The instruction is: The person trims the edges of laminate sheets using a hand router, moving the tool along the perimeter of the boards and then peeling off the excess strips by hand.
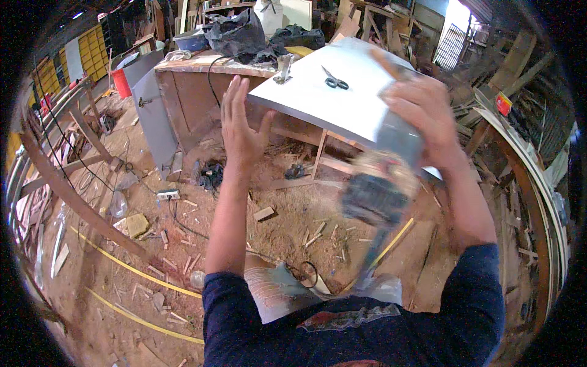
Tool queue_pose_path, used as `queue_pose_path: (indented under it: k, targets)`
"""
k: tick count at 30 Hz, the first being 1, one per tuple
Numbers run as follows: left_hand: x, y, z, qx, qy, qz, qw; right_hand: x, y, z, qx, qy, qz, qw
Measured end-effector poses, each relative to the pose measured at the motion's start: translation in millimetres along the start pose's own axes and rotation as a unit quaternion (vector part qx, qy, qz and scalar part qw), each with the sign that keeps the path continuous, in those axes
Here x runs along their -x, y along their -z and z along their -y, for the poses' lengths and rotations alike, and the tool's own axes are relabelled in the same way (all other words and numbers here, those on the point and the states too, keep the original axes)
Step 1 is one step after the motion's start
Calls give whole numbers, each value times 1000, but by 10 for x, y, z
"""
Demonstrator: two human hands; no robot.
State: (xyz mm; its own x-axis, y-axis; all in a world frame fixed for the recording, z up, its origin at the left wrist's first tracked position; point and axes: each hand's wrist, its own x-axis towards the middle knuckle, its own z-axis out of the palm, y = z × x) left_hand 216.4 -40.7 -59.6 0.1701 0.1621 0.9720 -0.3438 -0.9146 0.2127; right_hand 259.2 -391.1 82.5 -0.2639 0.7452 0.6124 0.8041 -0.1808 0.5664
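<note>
Dark blue T-shirt (422, 336) fills the bottom of the frame, with both forearms reaching up out of it. Hands are well apart. Left hand (241, 125) is up with the palm open and fingers loose, near the left corner of the white counter (299, 92) and not gripping anything. Right hand (425, 113) is curled around a grey tool (397, 137) over the counter's right side, right of centre in the frame. It's super blurry, so can't tell what kind of tool; a tan and black lump (376, 192) shows just below it, and some brown thing (384, 63) pokes up past the fingers. Scissors (335, 81) lie on the counter, upper centre, slightly spread. Black plastic bags (235, 33) are heaped upper left of that, and wood scraps (265, 213) litter the dirt floor (281, 238).
</note>
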Motion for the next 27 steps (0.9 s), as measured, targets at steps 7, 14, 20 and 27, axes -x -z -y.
queue_pose_path:
  k: [7,14,20,27]
  targets:
    - [-58,-128,-582,-86,-153,157,972,1350,1056,162,122,-160,8,980]
    - [217,-583,-1957,2,-220,211,953,2141,1566,355,189,-238,-17,953]
    - [153,-517,-1746,-5,-184,189,965,2606,1995,417,235,-247,-5,940]
    - [408,-988,-2649,31,-238,224,944,2911,2150,521,230,-277,-9,933]
